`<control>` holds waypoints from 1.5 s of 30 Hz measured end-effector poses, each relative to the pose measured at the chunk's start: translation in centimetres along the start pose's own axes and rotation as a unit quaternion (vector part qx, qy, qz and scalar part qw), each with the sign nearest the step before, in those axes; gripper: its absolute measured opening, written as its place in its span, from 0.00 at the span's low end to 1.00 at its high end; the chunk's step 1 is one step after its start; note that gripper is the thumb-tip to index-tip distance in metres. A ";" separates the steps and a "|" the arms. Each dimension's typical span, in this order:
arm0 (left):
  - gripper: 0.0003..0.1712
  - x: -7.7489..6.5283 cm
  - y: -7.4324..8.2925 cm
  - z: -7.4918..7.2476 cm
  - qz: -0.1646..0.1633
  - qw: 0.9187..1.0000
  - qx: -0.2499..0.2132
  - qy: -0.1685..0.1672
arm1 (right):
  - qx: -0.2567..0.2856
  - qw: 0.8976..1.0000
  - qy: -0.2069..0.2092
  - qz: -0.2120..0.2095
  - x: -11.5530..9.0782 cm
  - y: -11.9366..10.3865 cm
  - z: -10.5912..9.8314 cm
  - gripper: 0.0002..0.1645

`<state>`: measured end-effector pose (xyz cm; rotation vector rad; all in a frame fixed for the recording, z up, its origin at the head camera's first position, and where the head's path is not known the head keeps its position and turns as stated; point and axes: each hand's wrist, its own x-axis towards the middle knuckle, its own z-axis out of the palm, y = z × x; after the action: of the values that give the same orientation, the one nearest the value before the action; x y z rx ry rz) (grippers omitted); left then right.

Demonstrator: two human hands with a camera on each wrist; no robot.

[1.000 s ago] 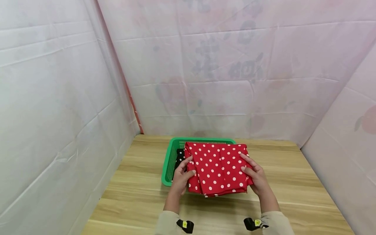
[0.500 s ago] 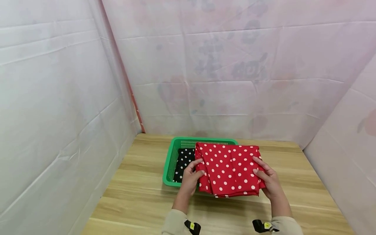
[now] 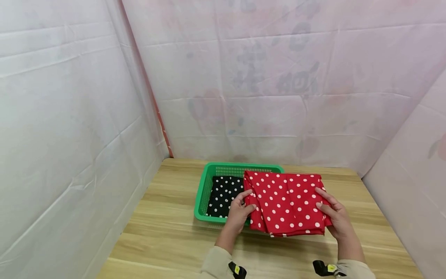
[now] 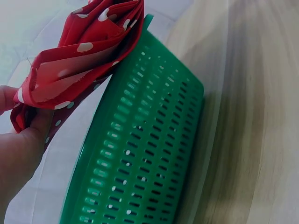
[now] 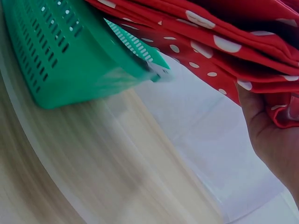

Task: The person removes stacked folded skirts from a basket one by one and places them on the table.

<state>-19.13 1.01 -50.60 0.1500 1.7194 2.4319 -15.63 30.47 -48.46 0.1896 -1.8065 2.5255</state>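
Note:
A folded red cloth with white polka dots (image 3: 285, 203) is held up between both hands, overlapping the right part of a green plastic basket (image 3: 199, 193) in the head view. My left hand (image 3: 239, 212) pinches its left edge, thumb on top and fingers beneath. At the opposite edge my right hand (image 3: 336, 217) grips it the same way. Several loose layers of the red cloth (image 4: 84, 60) show in the left wrist view, above the basket's rim. Inside the basket lies a folded black cloth with white dots (image 3: 224, 195); its right part is hidden.
The basket stands on a wood-grain table (image 3: 167, 224) near its back edge. Pale printed sheeting (image 3: 258, 89) hangs behind the table and along both sides.
Both hands have carried the red cloth to the right across the basket, still folded. More of the black dotted cloth now shows in the basket.

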 end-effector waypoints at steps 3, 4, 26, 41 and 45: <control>0.29 0.2 -0.4 0.6 -0.003 1.000 0.003 -0.013 | -0.001 1.000 0.002 -0.001 -0.1 -0.3 -0.7 0.28; 0.30 0.3 -0.4 0.9 -0.001 1.000 0.006 -0.019 | 0.001 1.000 0.004 -0.003 -0.1 -0.4 -1.0 0.28; 0.26 3.1 -1.3 6.5 -0.014 0.984 0.167 -0.055 | 0.097 0.995 0.033 -0.008 1.0 -2.5 -6.3 0.24; 0.34 5.0 -2.6 11.4 -0.029 0.948 0.313 -0.056 | 0.086 0.995 -0.045 0.016 1.8 -4.2 -10.2 0.30; 0.35 5.4 -2.6 12.5 -0.036 0.942 0.329 -0.058 | 0.090 0.995 -0.019 0.038 2.2 -4.6 -10.9 0.30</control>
<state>-22.07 14.40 -48.93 0.2902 2.3542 1.6662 -18.28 42.18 -47.31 0.1787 -1.6279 2.7564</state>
